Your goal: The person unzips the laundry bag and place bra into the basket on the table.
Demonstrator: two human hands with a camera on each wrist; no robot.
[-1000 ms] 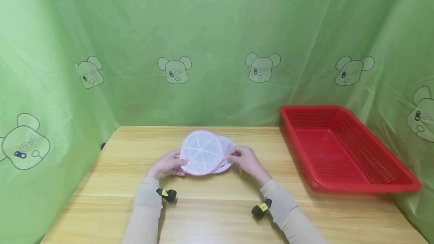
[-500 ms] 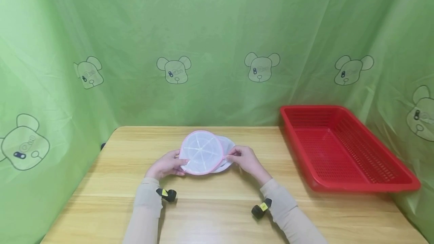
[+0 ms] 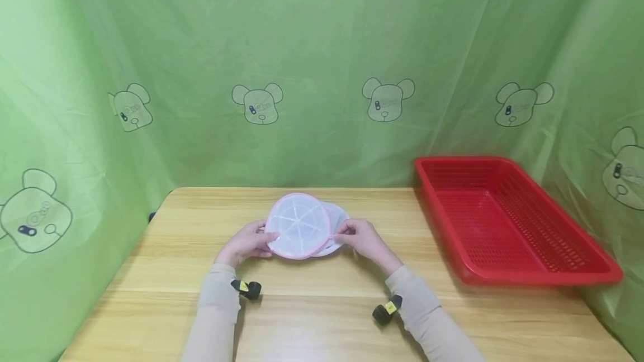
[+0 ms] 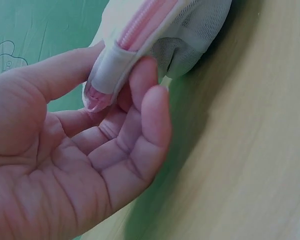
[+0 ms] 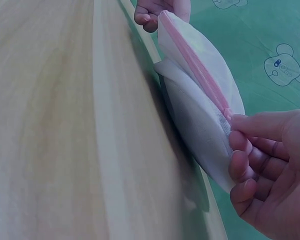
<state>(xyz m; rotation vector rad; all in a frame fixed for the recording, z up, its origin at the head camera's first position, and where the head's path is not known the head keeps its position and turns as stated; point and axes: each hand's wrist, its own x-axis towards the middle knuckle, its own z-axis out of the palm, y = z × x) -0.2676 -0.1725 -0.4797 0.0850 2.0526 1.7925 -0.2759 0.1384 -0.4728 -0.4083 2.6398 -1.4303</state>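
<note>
A round white mesh laundry bag [image 3: 298,225] with a pink zipper rim is held up slightly tilted over the wooden table. My left hand [image 3: 247,244] pinches its left edge, thumb on the front face; in the left wrist view a white fabric tab [image 4: 111,70] at the end of the pink zipper [image 4: 142,22] sits between thumb and fingers. My right hand [image 3: 364,239] pinches at the zipper's right side; in the right wrist view its thumb and forefinger are on the small zipper pull [image 5: 229,113]. The bag's grey-white back half [image 5: 197,125] bulges behind the front face.
A red plastic basket [image 3: 453,239] with slotted walls stands on the right of the wooden table [image 3: 312,317]. Green curtains [image 3: 322,32] with bear-head drawings close off the back and both sides. Black wrist cameras [image 3: 254,290] sit on both sleeves.
My right hand has shifted very slightly toward me along the bag's rim. The bag and my left hand stay almost where they were.
</note>
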